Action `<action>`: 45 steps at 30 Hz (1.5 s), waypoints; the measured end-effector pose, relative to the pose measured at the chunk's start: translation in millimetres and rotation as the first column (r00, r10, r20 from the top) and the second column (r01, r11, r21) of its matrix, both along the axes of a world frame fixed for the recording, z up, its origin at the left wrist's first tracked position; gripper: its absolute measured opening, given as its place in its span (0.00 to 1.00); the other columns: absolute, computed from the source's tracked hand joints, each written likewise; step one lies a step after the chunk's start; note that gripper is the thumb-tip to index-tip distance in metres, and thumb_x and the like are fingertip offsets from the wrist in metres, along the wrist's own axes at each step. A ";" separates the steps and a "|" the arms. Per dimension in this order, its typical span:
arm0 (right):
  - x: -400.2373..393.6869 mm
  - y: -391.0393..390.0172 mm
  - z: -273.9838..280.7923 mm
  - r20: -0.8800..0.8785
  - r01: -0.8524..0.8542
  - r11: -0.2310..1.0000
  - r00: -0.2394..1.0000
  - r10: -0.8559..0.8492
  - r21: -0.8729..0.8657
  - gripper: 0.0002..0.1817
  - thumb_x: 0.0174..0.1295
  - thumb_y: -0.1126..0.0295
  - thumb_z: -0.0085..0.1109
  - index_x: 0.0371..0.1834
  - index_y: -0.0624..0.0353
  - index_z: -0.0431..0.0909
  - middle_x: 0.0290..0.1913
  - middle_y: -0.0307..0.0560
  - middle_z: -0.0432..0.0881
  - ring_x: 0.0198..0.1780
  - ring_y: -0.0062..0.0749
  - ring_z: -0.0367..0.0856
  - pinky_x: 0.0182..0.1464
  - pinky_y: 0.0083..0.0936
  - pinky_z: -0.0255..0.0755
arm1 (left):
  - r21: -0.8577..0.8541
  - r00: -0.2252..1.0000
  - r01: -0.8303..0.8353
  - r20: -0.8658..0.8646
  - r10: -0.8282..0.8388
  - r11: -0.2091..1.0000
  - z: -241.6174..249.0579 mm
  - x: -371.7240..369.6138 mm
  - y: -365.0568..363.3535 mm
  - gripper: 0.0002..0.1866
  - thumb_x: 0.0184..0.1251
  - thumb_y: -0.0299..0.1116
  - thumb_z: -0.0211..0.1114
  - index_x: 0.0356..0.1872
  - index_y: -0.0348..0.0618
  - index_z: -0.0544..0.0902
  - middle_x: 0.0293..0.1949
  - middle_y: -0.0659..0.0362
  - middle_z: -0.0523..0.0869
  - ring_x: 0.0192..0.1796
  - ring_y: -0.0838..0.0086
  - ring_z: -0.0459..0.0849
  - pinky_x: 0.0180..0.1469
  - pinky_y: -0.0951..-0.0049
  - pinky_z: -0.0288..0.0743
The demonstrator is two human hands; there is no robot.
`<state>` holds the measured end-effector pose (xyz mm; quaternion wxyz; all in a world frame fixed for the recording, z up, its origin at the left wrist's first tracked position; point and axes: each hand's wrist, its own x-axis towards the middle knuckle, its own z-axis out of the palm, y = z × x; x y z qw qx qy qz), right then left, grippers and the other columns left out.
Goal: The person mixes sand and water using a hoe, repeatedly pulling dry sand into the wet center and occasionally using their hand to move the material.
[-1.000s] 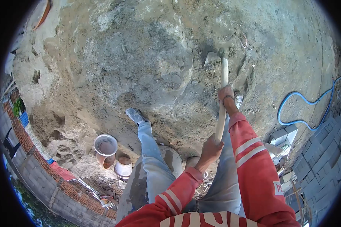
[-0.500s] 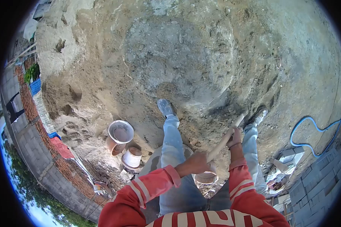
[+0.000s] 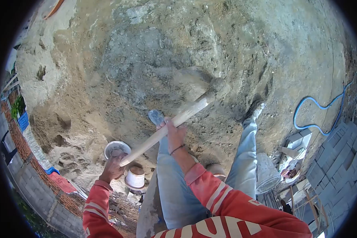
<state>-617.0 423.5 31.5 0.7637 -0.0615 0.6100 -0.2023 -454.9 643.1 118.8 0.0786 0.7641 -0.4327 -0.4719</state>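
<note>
My left hand (image 3: 114, 167) is closed round the butt end of a hoe (image 3: 154, 136) with a thick, pale wooden handle. Further up the same handle, my right hand (image 3: 175, 137) grips it, a dark band on the wrist. The handle slants up and to the right across my front. Its head, blurred by motion and soil-coloured, is over the patch of grey, crumbly mix (image 3: 142, 71) on the ground. My feet stand apart at the near side of this patch.
A pale bucket (image 3: 118, 147) and an overturned pot-like bucket (image 3: 136, 177) sit at the left. Another bucket (image 3: 267, 174) stands right of my leg. A blue hose (image 3: 301, 127) curls at the right, above stacked grey blocks (image 3: 337, 166). A person (image 3: 291, 168) is low at the right.
The hoe has swung from my right side to in front of me, its head now out over the grey patch. My left hand has moved left, my right hand left across my body.
</note>
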 end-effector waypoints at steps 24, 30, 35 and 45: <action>-265.8 -145.4 -129.1 -0.669 -0.741 0.569 0.223 0.709 0.356 0.32 0.50 0.69 0.63 0.54 0.66 0.56 0.44 0.69 0.78 0.50 0.61 0.79 0.53 0.44 0.75 | 0.814 0.153 -0.432 -0.357 0.921 0.387 -138.5 -395.0 -247.4 0.05 0.61 0.21 0.60 0.32 0.41 0.72 0.17 0.64 0.72 0.14 0.80 0.69 0.14 0.74 0.62; -214.6 -37.1 -156.4 -0.276 -0.353 0.902 0.867 0.415 0.248 0.10 0.53 0.71 0.55 0.32 0.67 0.67 0.24 0.51 0.75 0.23 0.39 0.79 0.26 0.34 0.78 | 0.636 0.798 -0.406 -0.102 0.593 0.656 -96.0 -305.6 -203.8 0.13 0.57 0.33 0.64 0.36 0.34 0.75 0.25 0.49 0.82 0.23 0.61 0.83 0.25 0.61 0.76; -193.3 -63.7 -106.2 0.009 0.203 0.884 0.974 -0.227 0.420 0.02 0.60 0.74 0.48 0.31 0.58 0.66 0.21 0.39 0.67 0.19 0.22 0.66 0.21 0.21 0.66 | 0.464 0.992 0.000 -0.112 0.058 0.886 -61.2 -261.1 -244.9 0.23 0.55 0.42 0.64 0.39 0.28 0.76 0.36 0.36 0.82 0.42 0.42 0.82 0.45 0.52 0.76; -118.6 -74.1 72.3 0.159 0.230 0.909 0.941 -0.299 0.347 0.14 0.58 0.56 0.56 0.33 0.55 0.69 0.25 0.39 0.71 0.26 0.27 0.70 0.35 0.28 0.72 | 0.170 0.997 0.024 -0.076 -0.011 0.985 145.3 -137.5 -161.1 0.20 0.56 0.32 0.62 0.49 0.33 0.74 0.30 0.43 0.82 0.33 0.48 0.83 0.39 0.51 0.75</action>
